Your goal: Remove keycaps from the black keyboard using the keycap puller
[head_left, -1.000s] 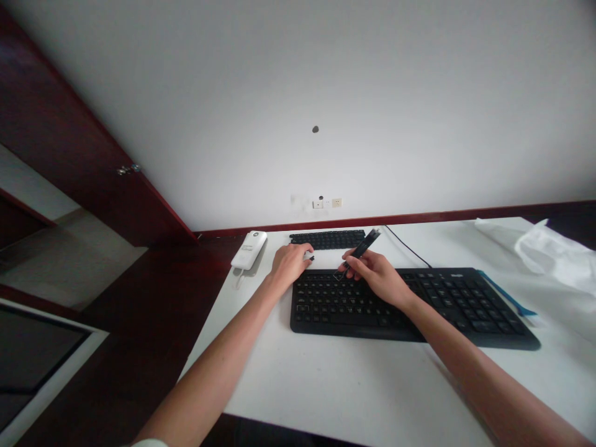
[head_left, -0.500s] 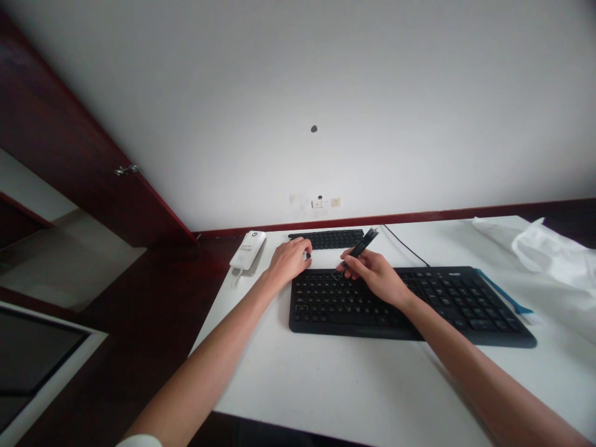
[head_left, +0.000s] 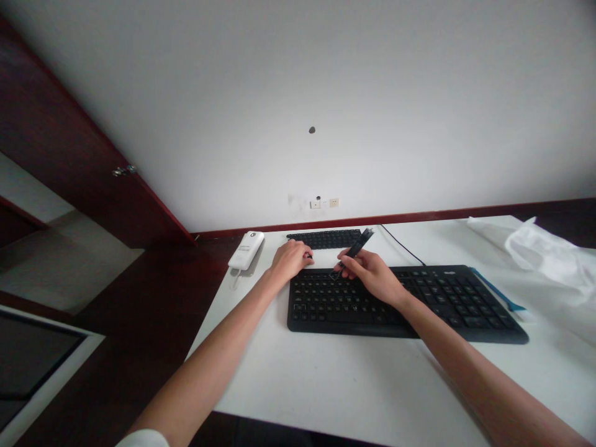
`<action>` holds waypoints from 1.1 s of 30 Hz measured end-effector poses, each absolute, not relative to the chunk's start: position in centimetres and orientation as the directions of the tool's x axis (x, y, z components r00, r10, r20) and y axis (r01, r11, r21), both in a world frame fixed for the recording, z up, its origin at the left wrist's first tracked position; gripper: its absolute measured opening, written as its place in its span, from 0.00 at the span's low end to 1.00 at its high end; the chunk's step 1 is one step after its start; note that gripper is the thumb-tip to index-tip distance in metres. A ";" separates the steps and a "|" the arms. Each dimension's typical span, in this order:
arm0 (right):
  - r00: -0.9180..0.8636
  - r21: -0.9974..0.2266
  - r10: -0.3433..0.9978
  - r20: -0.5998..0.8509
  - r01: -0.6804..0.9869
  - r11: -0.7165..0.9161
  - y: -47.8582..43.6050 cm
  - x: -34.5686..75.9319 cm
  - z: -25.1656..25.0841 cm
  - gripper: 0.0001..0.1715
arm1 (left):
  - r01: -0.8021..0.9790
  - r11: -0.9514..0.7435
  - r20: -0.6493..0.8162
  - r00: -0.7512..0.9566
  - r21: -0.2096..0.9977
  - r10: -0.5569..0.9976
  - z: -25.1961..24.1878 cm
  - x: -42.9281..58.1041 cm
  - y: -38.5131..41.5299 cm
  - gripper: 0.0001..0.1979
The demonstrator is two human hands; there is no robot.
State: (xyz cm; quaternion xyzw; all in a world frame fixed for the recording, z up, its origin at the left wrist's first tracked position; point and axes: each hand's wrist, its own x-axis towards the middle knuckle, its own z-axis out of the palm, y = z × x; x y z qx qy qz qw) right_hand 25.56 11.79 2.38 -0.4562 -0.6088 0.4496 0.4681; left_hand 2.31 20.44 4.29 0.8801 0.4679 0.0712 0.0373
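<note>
A black keyboard (head_left: pixel 354 326) lies across the table in front of me. My right hand (head_left: pixel 372 273) is closed round a slim black keycap puller (head_left: pixel 358 242), held slanted like a pen. Its thin wire end points down over the keyboard's upper left rows; whether it touches a key cannot be seen clearly. My left hand (head_left: pixel 289 257) rests just beyond the keyboard's upper left corner. Its thumb and fingers pinch a small dark piece (head_left: pixel 308 256), mostly hidden and possibly a keycap. Behind both hands lies a narrow black block of keys (head_left: pixel 326 238).
A white power bank (head_left: pixel 246 249) with a short cable lies on the white table (head_left: pixel 302 379) at the left. A black cord (head_left: pixel 403 245) runs from the keyboard to the back edge. At right are a blue strip (head_left: pixel 500 292) and a crumpled white bag (head_left: pixel 535 248).
The view has shifted slightly. My left fingers have rolled a little around the small dark piece. The puller stays in my right hand over nearly the same keys.
</note>
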 end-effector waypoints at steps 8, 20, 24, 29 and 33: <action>-0.156 -0.976 0.976 0.153 0.131 0.174 11.7 25.4 2.5 0.24 | 0.830 -0.541 0.129 0.527 0.138 0.840 4.3 2.0 19.7 0.11; -0.157 -0.978 0.976 0.149 0.125 0.169 11.5 25.3 2.9 0.23 | 0.841 -0.529 0.172 0.508 0.114 0.844 4.1 2.3 20.5 0.03; -0.164 -0.976 0.974 0.154 0.126 0.175 11.5 25.3 3.0 0.23 | 0.845 -0.522 0.179 0.500 0.113 0.847 3.8 2.2 21.1 0.02; -0.163 -0.976 0.974 0.160 0.124 0.181 11.5 25.3 2.9 0.24 | 0.847 -0.521 0.198 0.495 0.104 0.846 3.5 2.0 21.3 0.02; -0.159 -0.975 0.974 0.161 0.126 0.181 11.5 25.2 2.8 0.24 | 0.849 -0.519 0.210 0.492 0.098 0.845 3.5 1.8 21.3 0.01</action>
